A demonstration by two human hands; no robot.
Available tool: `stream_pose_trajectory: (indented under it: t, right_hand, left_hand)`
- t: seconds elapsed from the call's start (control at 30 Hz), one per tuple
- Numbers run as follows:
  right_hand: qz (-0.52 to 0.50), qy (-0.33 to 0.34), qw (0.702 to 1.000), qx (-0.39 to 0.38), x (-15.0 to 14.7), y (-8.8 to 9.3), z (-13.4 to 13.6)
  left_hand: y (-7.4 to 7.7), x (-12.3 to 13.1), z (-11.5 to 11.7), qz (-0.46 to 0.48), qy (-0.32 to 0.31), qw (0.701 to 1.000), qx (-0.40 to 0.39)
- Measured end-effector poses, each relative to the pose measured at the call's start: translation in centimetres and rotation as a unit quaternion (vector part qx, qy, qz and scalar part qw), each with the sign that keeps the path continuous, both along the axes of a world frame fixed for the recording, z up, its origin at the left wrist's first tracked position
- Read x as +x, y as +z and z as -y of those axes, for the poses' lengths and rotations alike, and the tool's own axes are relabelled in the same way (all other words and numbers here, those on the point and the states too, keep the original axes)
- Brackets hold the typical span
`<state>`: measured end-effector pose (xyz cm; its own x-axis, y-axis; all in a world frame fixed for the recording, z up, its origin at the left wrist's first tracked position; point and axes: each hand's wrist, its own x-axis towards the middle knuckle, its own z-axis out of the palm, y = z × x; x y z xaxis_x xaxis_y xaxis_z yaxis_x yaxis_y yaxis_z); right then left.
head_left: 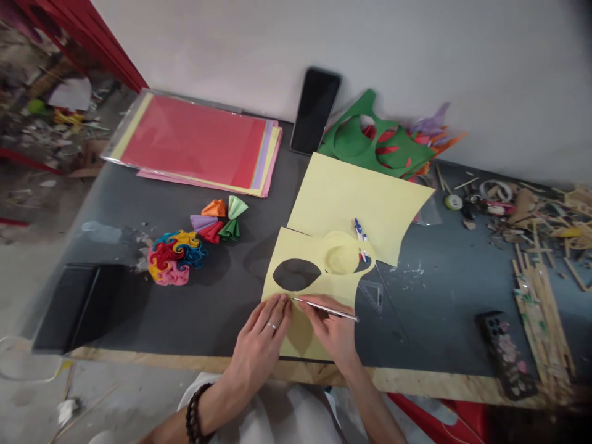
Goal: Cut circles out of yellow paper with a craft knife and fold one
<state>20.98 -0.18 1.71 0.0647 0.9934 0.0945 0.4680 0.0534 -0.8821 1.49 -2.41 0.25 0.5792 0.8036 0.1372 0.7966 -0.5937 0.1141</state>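
Note:
My left hand [264, 330] lies flat, fingers together and stretched out, pressing on the cut yellow sheet [303, 339]. A ring is on one finger. In my right hand [333, 330] is a slim silver pen [330, 310], pinched near its tip, which points left and meets the sheet close to my left fingertips. Just above my hands, the sheet has an eye-shaped opening, with a thin ring-shaped strip at its upper right. A blue and white compass [359, 237] rests by that ring. A clear set square [372, 296] lies right of my right hand.
Behind are a second yellow sheet [356, 191], a green paper cutout [356, 139] and a phone [316, 111] leaning on the wall. To the left lie packed coloured sheets [194, 139], folded paper pieces [217, 222], paper curls [173, 256] and a black case [69, 308]. Sticks [541, 320] and another phone [506, 357] lie right.

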Motion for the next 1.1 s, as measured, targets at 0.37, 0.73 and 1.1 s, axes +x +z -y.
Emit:
stream_pose_trajectory:
  t: [0.37, 0.73, 1.1]
  right_hand:
    - [-0.01, -0.017, 1.0, -0.024, 0.1, 0.0, 0.6]
    - [-0.012, -0.03, 0.997, -0.065, 0.9, -0.7, 2.1]
    - [-0.009, -0.051, 0.997, -0.048, 1.5, -1.5, 3.5]
  left_hand:
    - [-0.2, -0.5, 0.1, 0.005, -0.009, 0.999, -0.044]
    - [0.1, -0.3, 0.0, 0.022, -0.008, 0.998, -0.063]
    - [-0.2, 0.0, 0.0, 0.025, 0.003, 0.998, -0.053]
